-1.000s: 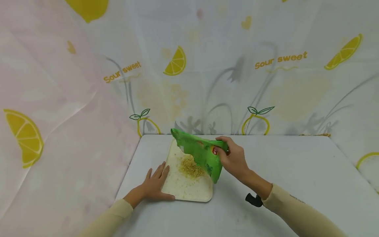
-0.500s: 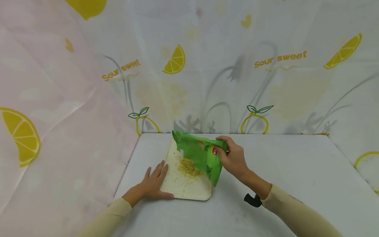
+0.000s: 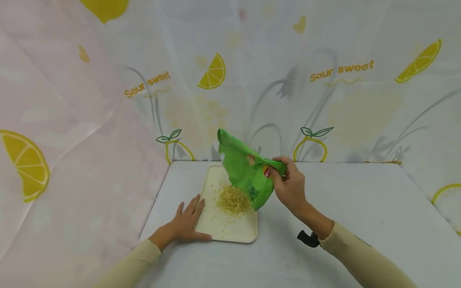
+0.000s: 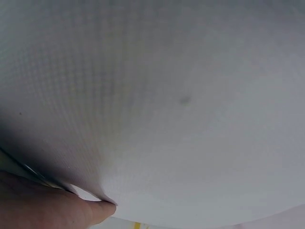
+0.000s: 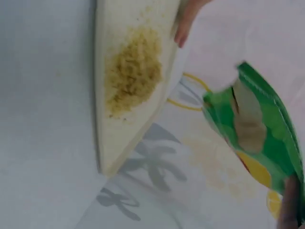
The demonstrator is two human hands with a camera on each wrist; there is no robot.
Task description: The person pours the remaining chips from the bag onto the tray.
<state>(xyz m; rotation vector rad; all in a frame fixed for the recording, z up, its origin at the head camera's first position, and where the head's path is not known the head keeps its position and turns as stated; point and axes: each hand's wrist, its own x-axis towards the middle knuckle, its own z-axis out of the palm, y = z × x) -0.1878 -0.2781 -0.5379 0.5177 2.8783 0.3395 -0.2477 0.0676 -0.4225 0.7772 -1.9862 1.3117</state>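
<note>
A cream rectangular tray (image 3: 230, 236) lies on the white table with a heap of yellowish crumbs (image 3: 233, 200) in its middle and loose bits scattered around. My left hand (image 3: 187, 226) rests flat at the tray's left edge, fingers spread and thumb along the near left corner. Above the tray's right side, my right hand (image 3: 291, 185) pinches one end of a green snack bag (image 3: 248, 170), which hangs tilted with its torn edge to the left. In the right wrist view the green bag (image 5: 262, 129) stands apart from the crumbs (image 5: 136, 67).
The white tabletop (image 3: 342, 208) stretches right of the tray. A black band-like piece (image 3: 308, 239) sits at the right wrist. Behind the table hangs a cloth (image 3: 252, 80) printed with lemons. A pinkish cloth (image 3: 72, 140) borders the left side.
My right hand has raised the green bag and shifted it slightly right, so more of the crumb heap shows. The left hand and the tray have stayed in place.
</note>
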